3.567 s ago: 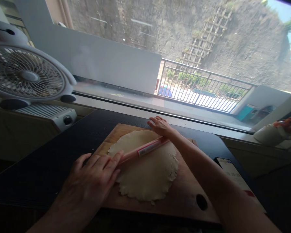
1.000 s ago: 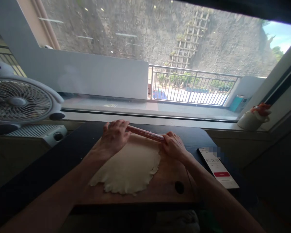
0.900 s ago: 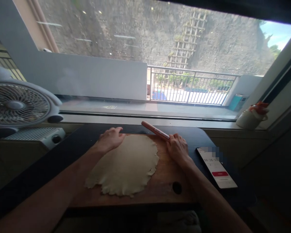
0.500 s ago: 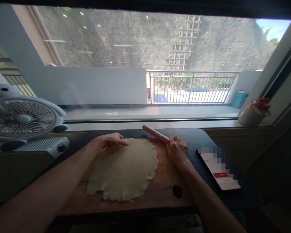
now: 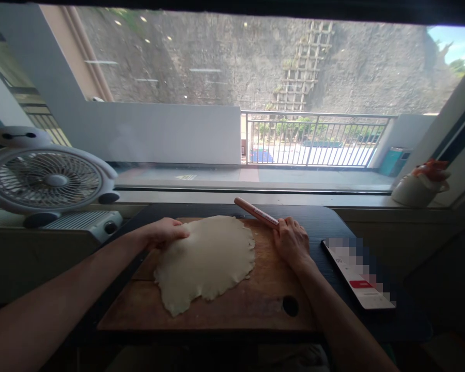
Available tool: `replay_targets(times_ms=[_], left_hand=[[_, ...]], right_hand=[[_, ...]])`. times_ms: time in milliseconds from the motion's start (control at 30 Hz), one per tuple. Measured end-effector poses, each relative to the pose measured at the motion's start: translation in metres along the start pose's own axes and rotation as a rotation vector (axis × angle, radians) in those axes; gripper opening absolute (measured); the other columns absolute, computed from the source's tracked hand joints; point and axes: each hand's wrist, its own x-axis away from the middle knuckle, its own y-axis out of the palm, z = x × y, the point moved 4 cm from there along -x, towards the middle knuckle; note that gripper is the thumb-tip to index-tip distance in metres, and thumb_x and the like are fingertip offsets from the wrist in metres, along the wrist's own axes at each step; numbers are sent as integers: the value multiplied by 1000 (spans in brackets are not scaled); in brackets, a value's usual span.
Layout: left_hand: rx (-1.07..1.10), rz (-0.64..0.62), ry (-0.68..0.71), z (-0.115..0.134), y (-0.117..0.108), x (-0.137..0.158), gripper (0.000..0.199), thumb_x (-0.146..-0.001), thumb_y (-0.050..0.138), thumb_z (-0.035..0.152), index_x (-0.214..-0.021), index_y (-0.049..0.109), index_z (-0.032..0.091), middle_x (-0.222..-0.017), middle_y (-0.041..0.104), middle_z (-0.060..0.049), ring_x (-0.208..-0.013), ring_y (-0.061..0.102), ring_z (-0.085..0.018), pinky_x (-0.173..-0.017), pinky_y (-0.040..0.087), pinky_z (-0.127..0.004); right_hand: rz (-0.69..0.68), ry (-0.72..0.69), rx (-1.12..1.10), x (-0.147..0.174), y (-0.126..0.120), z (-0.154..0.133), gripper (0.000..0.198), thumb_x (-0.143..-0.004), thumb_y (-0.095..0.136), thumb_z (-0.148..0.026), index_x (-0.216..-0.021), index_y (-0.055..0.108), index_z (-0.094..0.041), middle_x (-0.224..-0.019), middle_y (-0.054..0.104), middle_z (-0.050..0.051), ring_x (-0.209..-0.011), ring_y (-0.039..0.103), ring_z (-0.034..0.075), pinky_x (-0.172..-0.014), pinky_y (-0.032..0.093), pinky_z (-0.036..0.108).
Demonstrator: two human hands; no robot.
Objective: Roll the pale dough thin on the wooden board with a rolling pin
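Observation:
A thin, pale sheet of rolled dough (image 5: 211,258) with a ragged edge lies on a wooden board (image 5: 256,315). My left hand (image 5: 165,232) pinches the dough's upper left edge, thumb on top; the fingers underneath are partly hidden. At the board's upper right, my right hand (image 5: 292,240) is wrapped round one end of a pink rolling pin (image 5: 256,211). The pin's free end points up and left, beyond the dough's far edge, and it is apart from the dough.
The board rests on a dark table (image 5: 313,214). A phone (image 5: 358,279) lies right of my right forearm. On the left stands a white fan (image 5: 56,178). A pale pot (image 5: 414,191) sits on the sill at right, below a large window.
My left hand has moved left and slightly toward me with the dough's edge, turning the sheet counterclockwise. My right hand still holds the pin in place. The view has swung slightly left.

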Motion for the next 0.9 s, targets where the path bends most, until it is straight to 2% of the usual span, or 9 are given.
replay_targets(times_ms=[100,200,300,367,433,533,667,800,900], left_hand=[[121,-78,23,-21,1,23,50,-56,67,49,-98,64,20,-89,71,-4,-78,66,-24,-57,50,-27],[-169,132,104,-37,-10,40,41,-63,61,51,-89,65,19,-80,70,-3,-77,65,-25,-62,49,-30],[-455,402,217,-27,-23,58,39,-74,51,52,-92,64,20,-85,68,-5,-81,64,-25,-70,48,-34],[-543,593,419,-6,-25,72,41,-81,46,46,-106,61,18,-106,65,-9,-99,59,-26,-85,44,-37],[-619,708,627,13,-20,83,45,-84,45,43,-120,55,18,-126,56,-11,-118,48,-27,-102,32,-41],[-706,613,693,13,-5,80,39,-88,43,42,-120,57,25,-120,61,-7,-114,50,-25,-105,23,-47],[-742,540,529,-10,5,61,36,-93,33,41,-109,63,28,-96,65,-5,-92,57,-21,-85,37,-38],[-792,635,444,-13,7,57,38,-94,32,38,-110,63,25,-96,62,-9,-89,56,-24,-75,37,-37],[-806,649,463,-9,13,69,34,-93,36,34,-109,63,22,-95,62,-10,-88,55,-24,-77,37,-38]], right_hand=[[-4,1,2,1,1,1,24,-91,43,-30,-106,56,-18,-102,56,10,-96,51,24,-83,34,34],[-33,-32,-23,-3,1,2,22,-91,45,-29,-105,57,-19,-102,56,9,-95,52,23,-81,35,33],[-113,-182,-120,-14,-4,-9,18,-89,48,-30,-101,59,-21,-100,57,6,-87,53,19,-75,36,28],[-132,-339,-197,-24,-13,-29,18,-88,51,-30,-102,60,-22,-101,57,4,-85,53,17,-76,36,27],[-152,-516,-269,-34,-23,-57,21,-86,55,-28,-106,60,-23,-103,58,4,-89,53,16,-80,36,27],[-286,-679,-358,-52,-26,-105,28,-82,59,-26,-110,62,-24,-107,59,3,-94,53,16,-84,36,26],[-498,-572,-362,-89,5,-154,28,-86,54,-43,-102,67,-25,-103,64,1,-89,57,15,-79,40,24],[-461,-409,-305,-111,33,-182,45,-95,30,-46,-119,59,-21,-122,57,9,-113,50,25,-94,36,39],[-443,-377,-265,-90,33,-176,47,-97,24,-44,-123,54,-20,-138,45,12,-130,33,28,-102,27,46]])
